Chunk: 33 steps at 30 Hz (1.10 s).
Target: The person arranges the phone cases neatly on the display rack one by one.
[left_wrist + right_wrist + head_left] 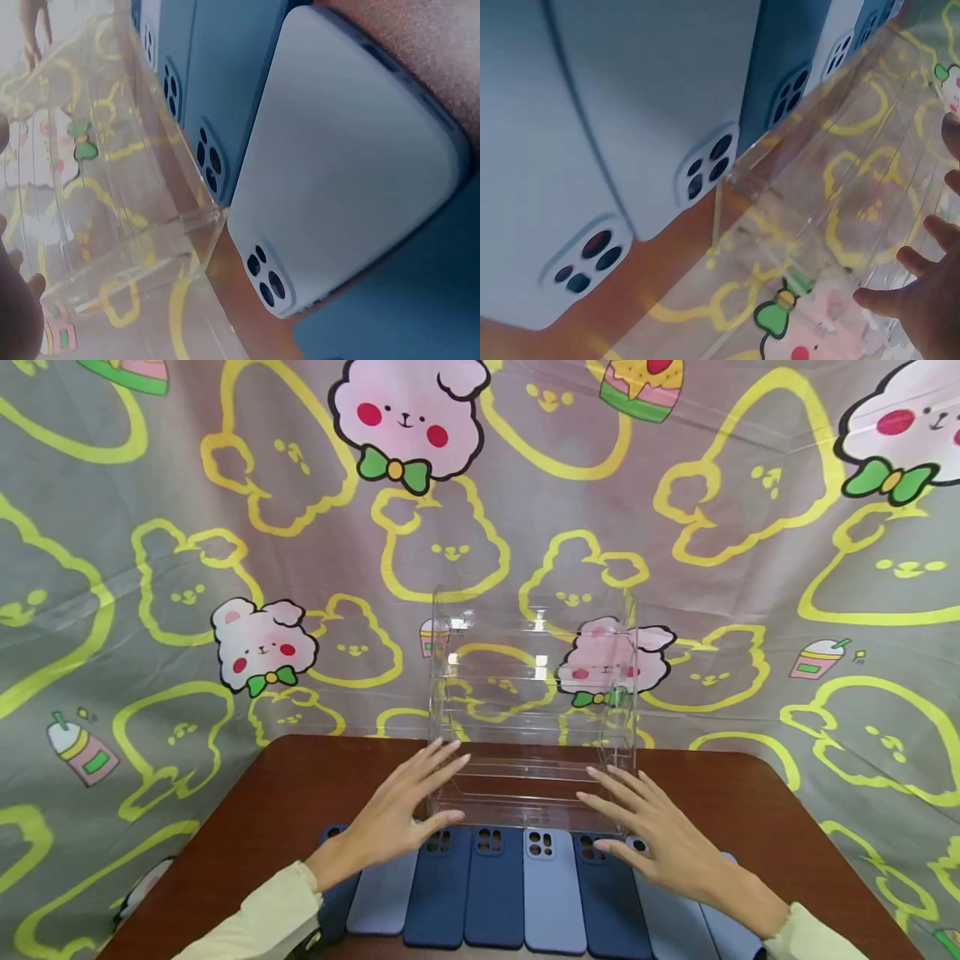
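My left hand (401,797) hovers with spread fingers over the left part of a row of phone cases and beside the left front of a clear tiered acrylic rack (525,768). The right hand (656,831) is held the same way at the rack's right front, above other cases. Neither hand grips anything. Dark blue phone cases (495,893) and light blue phone cases (553,897) lie side by side, camera cutouts toward the rack. In the left wrist view a light blue case (345,157) is close by; in the right wrist view another light blue case (660,90) shows.
The brown table (300,785) carries the rack and cases. A grey cloth (480,518) with yellow outlines and cartoon animals hangs behind and at both sides. Through the clear rack its pattern shows.
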Motion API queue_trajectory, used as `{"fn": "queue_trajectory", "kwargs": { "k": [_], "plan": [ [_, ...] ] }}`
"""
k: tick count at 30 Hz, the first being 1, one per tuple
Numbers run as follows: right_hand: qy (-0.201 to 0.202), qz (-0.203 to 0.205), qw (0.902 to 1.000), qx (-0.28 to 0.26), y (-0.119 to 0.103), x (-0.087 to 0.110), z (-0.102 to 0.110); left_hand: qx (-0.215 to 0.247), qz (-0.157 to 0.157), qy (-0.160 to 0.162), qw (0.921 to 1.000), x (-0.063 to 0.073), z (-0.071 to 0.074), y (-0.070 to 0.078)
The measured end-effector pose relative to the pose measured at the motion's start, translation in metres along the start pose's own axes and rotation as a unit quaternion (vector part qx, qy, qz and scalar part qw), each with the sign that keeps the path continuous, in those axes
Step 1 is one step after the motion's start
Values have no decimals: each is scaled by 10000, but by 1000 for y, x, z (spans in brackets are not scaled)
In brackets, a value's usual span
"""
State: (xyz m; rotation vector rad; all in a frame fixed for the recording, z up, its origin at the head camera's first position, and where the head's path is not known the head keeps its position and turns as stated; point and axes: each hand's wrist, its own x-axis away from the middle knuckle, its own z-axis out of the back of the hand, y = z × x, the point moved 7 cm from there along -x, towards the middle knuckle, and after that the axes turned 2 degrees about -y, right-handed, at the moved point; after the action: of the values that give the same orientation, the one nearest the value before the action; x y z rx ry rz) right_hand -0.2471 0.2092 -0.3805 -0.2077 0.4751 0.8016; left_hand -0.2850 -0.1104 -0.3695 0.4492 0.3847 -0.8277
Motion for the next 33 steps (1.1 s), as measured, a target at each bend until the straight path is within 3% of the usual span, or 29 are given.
{"fn": "queue_trajectory", "kwargs": {
  "k": [6,12,16,19,21,23,27,30,33],
  "plan": [
    [163,-295,9993,143,20,11,8,709,803,617,9923,10,13,-22],
    [454,-592,9969,239,37,25,21,1221,1262,897,9804,16,18,-38],
    [345,-1123,9927,286,51,38,24,1430,1527,1055,9722,13,18,-51],
    [-31,-1802,9831,310,66,55,23,1570,1816,1104,9645,11,16,-61],
    [-423,-2364,9705,203,78,67,21,1702,2026,1116,9579,10,14,-68],
    [-857,-2954,9515,-74,91,80,20,1839,2193,1136,9514,8,11,-74],
    [-1835,-3962,8958,-828,110,103,12,2236,2393,1140,9379,4,8,-83],
    [-2306,-4414,8585,-1224,116,118,7,2612,2504,1026,9266,1,6,-87],
    [-2446,-4576,8427,-1437,119,129,0,3096,2675,852,9085,-2,6,-91]
  ]
}}
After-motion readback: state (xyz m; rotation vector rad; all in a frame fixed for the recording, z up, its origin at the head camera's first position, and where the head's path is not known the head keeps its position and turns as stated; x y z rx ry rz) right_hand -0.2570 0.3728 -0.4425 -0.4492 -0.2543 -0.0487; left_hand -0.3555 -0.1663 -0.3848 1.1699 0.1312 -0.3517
